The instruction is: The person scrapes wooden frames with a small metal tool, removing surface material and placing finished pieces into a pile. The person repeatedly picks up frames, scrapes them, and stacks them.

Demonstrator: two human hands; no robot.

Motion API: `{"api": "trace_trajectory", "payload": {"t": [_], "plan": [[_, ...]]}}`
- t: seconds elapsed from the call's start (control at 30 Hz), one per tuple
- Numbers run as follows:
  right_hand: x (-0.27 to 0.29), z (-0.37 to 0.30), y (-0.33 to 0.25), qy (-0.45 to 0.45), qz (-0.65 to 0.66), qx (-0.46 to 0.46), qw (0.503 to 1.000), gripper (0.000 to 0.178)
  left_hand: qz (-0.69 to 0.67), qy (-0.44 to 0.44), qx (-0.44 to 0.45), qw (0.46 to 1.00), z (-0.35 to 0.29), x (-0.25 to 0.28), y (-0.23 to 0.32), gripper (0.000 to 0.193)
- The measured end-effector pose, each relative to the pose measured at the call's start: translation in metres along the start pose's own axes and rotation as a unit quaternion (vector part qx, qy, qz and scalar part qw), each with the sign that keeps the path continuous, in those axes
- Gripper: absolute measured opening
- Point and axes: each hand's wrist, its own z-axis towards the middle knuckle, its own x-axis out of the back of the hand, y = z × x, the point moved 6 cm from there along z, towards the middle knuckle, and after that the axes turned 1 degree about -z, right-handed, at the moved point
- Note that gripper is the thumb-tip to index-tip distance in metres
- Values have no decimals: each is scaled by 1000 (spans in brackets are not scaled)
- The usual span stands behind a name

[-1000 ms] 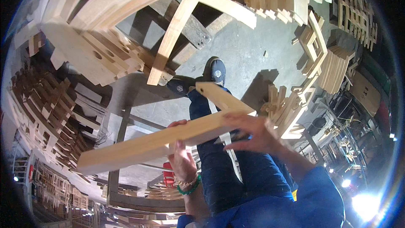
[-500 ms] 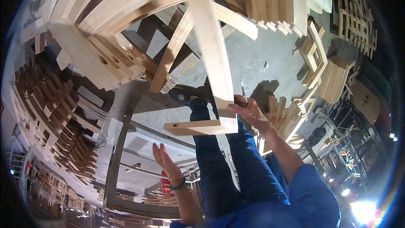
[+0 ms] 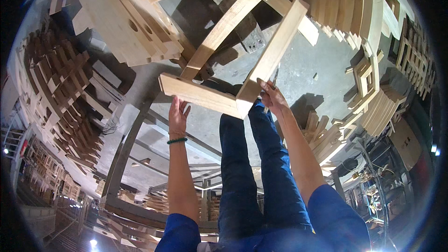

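You have the angled wooden piece (image 3: 259,73) up in front of your legs, two pale boards meeting at a corner that points back toward you. Your right hand (image 3: 274,99) has its grip clamped on the longer board, on its right side just above that corner. A slim object (image 3: 276,72) sticks up beside those fingers (too small to tell what it is). Your left hand (image 3: 178,117) is under the shorter board, palm up, with the thumb and fingers apart; the fingertips meet the lower edge near the board's outer end, though you cannot tell from here how much weight they bear. A dark green bracelet (image 3: 177,140) circles your left wrist.

Directly beyond the piece you have another angled frame (image 3: 224,28), its corner pointing away from you. A big pile of pale boards (image 3: 100,14) with round holes lies to its left, and a row of upright pieces (image 3: 343,11) to its right. Farther right, you can see a stack of boards (image 3: 373,114) on the concrete floor (image 3: 298,70). A grey frame (image 3: 122,161) runs along the left of your dark blue trousers (image 3: 237,172), below your left hand.
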Motion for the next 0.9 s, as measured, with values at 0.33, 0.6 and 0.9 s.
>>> {"api": "trace_trajectory", "payload": {"t": [0.33,0.6,0.9], "plan": [[0,68,-20,41,33,52,997,26,91,-7,-94,991,82,-41,36,67],[-8,79,-27,57,41,48,996,28,418,-4,-184,890,65,-85,50,72],[-10,88,-31,44,23,55,997,31,289,-59,-163,942,82,-60,45,51]]}}
